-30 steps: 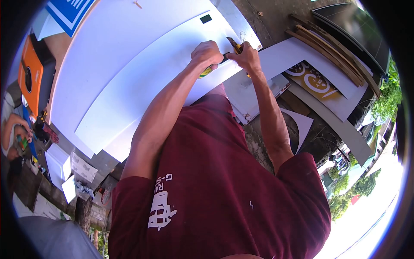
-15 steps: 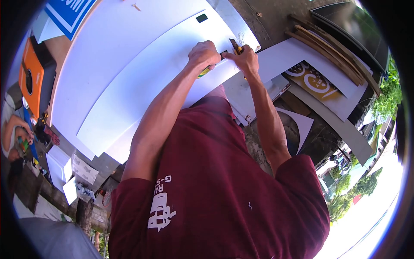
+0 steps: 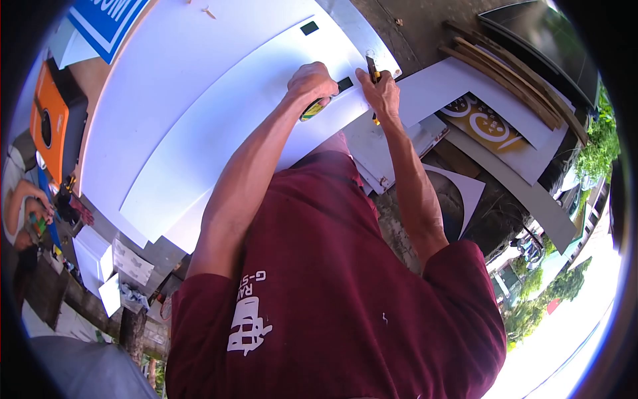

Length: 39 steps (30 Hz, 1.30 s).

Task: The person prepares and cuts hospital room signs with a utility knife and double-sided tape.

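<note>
My left hand (image 3: 312,83) is wrapped round a yellow and black tape measure (image 3: 312,108), low over the white sheet (image 3: 219,126). A small black rectangle (image 3: 344,84) shows on the sheet just right of that hand. To the right, my right hand (image 3: 380,92) holds a yellow and black cutter knife (image 3: 373,72), its dark blade end pointing away from me near the sheet's right end. Another black rectangle (image 3: 310,28) lies on the sheet farther off.
An orange and black case (image 3: 56,126) stands at the left, below a blue sign (image 3: 109,23). Wooden strips (image 3: 508,83) and a printed brown panel (image 3: 488,123) lie at the right. Another person's arm (image 3: 23,199) shows at the far left.
My right hand has drawn slightly away from my left, with the knife turned more upright. The black rectangle between my hands is now more exposed.
</note>
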Motion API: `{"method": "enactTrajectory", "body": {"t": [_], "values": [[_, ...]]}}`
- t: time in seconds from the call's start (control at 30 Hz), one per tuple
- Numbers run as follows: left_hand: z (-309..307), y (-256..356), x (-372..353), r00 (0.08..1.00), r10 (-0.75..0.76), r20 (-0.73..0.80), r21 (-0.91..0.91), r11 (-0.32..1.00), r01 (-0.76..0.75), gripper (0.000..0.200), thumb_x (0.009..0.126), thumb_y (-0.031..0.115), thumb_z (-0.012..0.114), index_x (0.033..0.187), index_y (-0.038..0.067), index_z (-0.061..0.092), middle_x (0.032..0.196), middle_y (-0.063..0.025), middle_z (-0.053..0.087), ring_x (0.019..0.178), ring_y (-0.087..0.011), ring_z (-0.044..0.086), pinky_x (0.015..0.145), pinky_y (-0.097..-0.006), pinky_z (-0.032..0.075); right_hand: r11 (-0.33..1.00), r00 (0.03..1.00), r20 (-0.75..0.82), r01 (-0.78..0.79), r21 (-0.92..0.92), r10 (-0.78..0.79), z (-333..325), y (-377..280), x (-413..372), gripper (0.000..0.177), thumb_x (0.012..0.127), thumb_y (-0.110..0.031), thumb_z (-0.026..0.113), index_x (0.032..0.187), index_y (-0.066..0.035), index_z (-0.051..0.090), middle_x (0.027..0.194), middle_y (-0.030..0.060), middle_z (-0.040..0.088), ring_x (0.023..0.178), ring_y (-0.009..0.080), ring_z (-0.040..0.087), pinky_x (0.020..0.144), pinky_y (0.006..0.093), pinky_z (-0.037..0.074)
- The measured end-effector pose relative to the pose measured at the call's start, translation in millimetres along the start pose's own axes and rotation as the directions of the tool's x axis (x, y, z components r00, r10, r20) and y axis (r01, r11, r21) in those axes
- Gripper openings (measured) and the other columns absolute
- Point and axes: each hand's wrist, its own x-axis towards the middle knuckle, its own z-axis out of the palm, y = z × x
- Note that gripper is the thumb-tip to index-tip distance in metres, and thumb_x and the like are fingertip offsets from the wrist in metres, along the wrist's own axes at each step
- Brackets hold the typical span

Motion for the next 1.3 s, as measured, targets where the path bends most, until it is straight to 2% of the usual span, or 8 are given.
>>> {"method": "enactTrajectory", "body": {"t": [0.07,0.17,0.3,0.53,1.07,1.17,1.23,1.3], "values": [[4,-4,3,1.000,-0.002,-0.005,0.008,1.000,0.002,0.030,0.076,0.028,0.072,0.057,0.006,0.070,0.054,-0.0040,0.065,0.063,-0.0193,0.067,0.068,-0.0356,0.055,0.993,0.998,0.035,0.045,0.108,-0.050,4,16,0,0.055,0.091,-0.053,0.065,0.106,0.000,0.056,0.079,0.0123,0.067,0.068,0.0251,0.069,0.062,0.0401,0.057],[9,-7,10,1.000,0.004,-0.029,0.021,1.000,-0.003,0.030,0.076,0.028,0.072,0.056,0.007,0.069,0.054,-0.0037,0.065,0.062,-0.0193,0.067,0.067,-0.0351,0.055,0.956,0.915,0.316,0.183,0.229,-0.251,-22,9,-36,0.049,0.097,-0.043,0.057,0.107,0.005,0.054,0.084,0.0261,0.070,0.084,0.0426,0.071,0.077,0.0521,0.054],[10,-8,13,1.000,0.004,-0.024,0.046,0.999,-0.003,0.030,0.076,0.028,0.071,0.055,0.007,0.068,0.054,-0.0031,0.065,0.062,-0.0188,0.066,0.067,-0.0347,0.056,0.892,0.893,0.264,0.417,-0.176,-0.365,-25,7,-64,0.034,0.102,-0.034,0.051,0.106,-0.001,0.054,0.086,0.0275,0.070,0.082,0.0472,0.068,0.074,0.0558,0.053],[17,-9,22,1.000,0.023,-0.015,0.078,0.997,-0.022,0.032,0.079,0.029,0.069,0.055,0.008,0.068,0.054,-0.0021,0.065,0.060,-0.0184,0.065,0.066,-0.0337,0.055,0.843,0.870,0.227,0.485,-0.235,-0.437,-17,4,-64,0.031,0.101,-0.032,0.053,0.105,-0.001,0.055,0.084,0.0262,0.070,0.079,0.0462,0.068,0.072,0.0543,0.052],[16,-15,20,0.996,0.086,-0.025,0.038,0.996,-0.085,0.024,0.082,0.025,0.070,0.069,0.005,0.073,0.055,-0.0025,0.065,0.051,-0.0147,0.060,0.062,-0.0314,0.052,0.806,0.865,0.385,0.464,-0.367,-0.323,-24,-8,-75,0.031,0.099,-0.028,0.052,0.103,0.002,0.059,0.088,0.0264,0.070,0.085,0.0437,0.071,0.075,0.0541,0.055],[-3,-23,7,0.998,0.059,-0.035,-0.129,0.990,-0.063,0.021,0.083,0.022,0.072,0.084,0.001,0.075,0.059,-0.0035,0.066,0.046,-0.0119,0.056,0.057,-0.0296,0.050,0.841,0.895,0.363,0.395,-0.369,-0.260,-44,2,-78,0.032,0.099,-0.030,0.053,0.106,0.001,0.060,0.092,0.0267,0.071,0.090,0.0435,0.070,0.078,0.0554,0.054],[-18,-40,-9,0.998,0.068,-0.013,-0.446,0.892,-0.067,0.025,0.088,0.023,0.073,0.096,-0.001,0.074,0.062,-0.0023,0.063,0.043,-0.0089,0.051,0.047,-0.0261,0.042,0.938,0.936,0.279,0.277,-0.207,-0.215,-40,10,-66,0.044,0.098,-0.042,0.057,0.112,0.000,0.060,0.094,0.0242,0.071,0.093,0.0411,0.070,0.082,0.0528,0.053],[-27,-57,-28,0.993,0.097,-0.064,-0.523,0.845,-0.116,0.026,0.089,0.025,0.073,0.097,0.000,0.073,0.062,-0.0011,0.061,0.043,-0.0076,0.049,0.045,-0.0260,0.040,0.985,0.963,0.207,0.175,0.006,-0.173,-32,12,-48,0.052,0.096,-0.050,0.059,0.116,-0.001,0.060,0.095,0.0225,0.072,0.093,0.0399,0.070,0.084,0.0508,0.054]]}}
